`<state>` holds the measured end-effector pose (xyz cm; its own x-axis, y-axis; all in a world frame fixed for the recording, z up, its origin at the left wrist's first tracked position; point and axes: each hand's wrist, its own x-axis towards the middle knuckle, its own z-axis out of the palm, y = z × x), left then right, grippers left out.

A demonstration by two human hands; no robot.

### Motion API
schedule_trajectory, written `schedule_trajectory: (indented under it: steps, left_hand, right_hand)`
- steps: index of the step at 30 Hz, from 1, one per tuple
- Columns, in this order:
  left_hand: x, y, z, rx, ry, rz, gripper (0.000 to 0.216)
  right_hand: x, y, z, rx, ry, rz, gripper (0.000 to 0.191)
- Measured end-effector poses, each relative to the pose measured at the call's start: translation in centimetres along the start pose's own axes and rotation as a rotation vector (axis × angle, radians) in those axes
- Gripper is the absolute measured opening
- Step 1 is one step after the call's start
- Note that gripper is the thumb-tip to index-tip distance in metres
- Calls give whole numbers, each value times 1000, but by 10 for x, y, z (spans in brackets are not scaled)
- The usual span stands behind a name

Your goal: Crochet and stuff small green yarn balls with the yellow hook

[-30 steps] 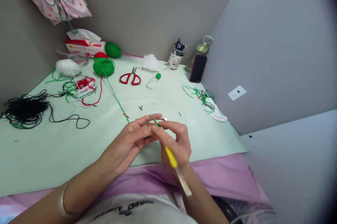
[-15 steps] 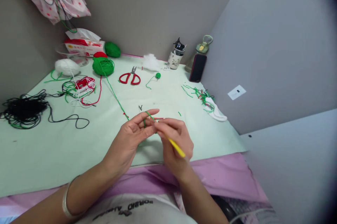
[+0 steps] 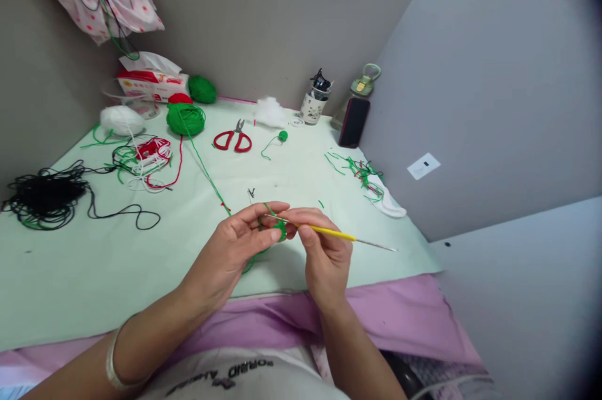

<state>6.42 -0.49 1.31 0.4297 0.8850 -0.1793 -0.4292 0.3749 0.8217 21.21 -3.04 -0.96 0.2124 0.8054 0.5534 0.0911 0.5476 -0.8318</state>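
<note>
My left hand pinches a small green crochet piece between thumb and fingers above the near part of the pale green table. My right hand is closed on a yellow-handled crochet hook, whose tip is at the green piece and whose metal end points right. A green yarn strand runs from the piece back to a green yarn ball at the far left.
Red scissors, a small green ball, white stuffing, a cup of tools, a phone and a bottle stand at the back. Black yarn, white yarn and yarn scraps lie around.
My right hand has turned the hook, so its handle now points right and lies nearly level instead of angling down toward me. The green piece now shows at my left fingertips.
</note>
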Motion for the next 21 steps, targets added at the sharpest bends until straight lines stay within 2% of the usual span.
schedule_trajectory:
  steps: [4, 8, 12, 16, 21]
  left_hand:
    - [-3, 1, -3, 63, 10, 10, 33]
    - [-4, 3, -6, 109, 19, 18, 28]
    - [-4, 5, -6, 118, 11, 21, 25]
    - [-4, 3, -9, 168, 5, 50, 25]
    - [-3, -3, -11, 221, 19, 125, 24]
  right_hand:
    - [-1, 2, -3, 91, 21, 88, 18]
    - [-1, 1, -5, 249, -5, 146, 19]
    - [-2, -3, -5, 242, -18, 143, 21]
    - [-4, -8, -6, 53, -26, 26, 23]
    - [-7, -10, -7, -288, -121, -273, 26]
